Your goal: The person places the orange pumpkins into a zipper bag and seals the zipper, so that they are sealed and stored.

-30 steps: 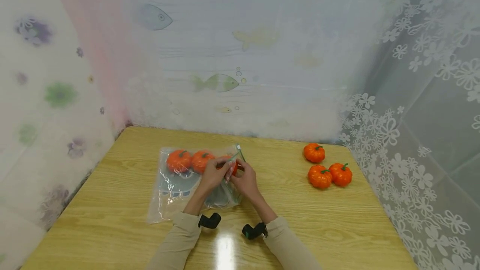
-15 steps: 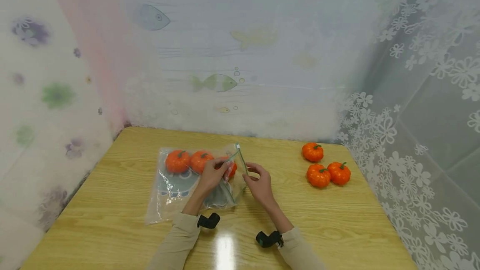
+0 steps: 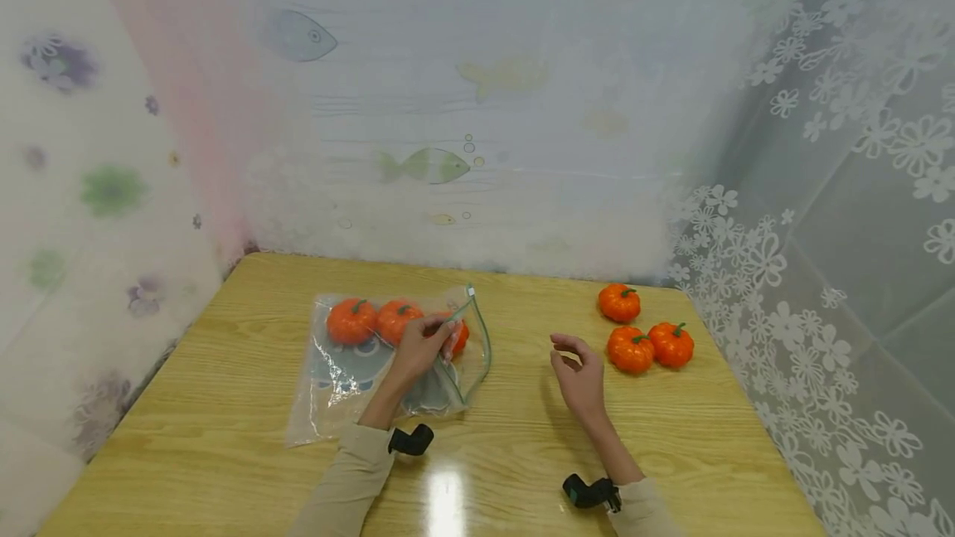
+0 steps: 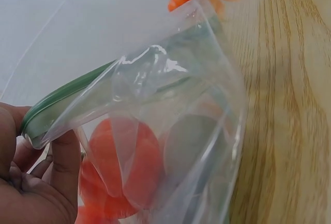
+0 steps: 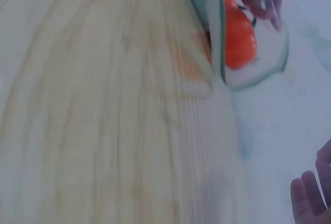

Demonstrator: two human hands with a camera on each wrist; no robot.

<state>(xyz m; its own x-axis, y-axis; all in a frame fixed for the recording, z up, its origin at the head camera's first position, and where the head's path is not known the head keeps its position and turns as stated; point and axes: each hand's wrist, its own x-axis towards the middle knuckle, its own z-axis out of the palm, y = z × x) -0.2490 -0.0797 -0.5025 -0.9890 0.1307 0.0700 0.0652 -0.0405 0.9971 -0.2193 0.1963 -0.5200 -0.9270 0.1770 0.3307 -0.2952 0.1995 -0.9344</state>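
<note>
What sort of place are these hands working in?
Likely an indoor booth set up for tabletop work: a wood-grain table, a fish-print sheet behind it, and flower-print sheets on both sides.

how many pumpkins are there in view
6 pumpkins: three in a row in the bag, the rightmost partly behind the left hand; three on the table at right, one behind the other two.

Head view from above, facing forward, wrist views close, bag (image 3: 349, 374) in all
</note>
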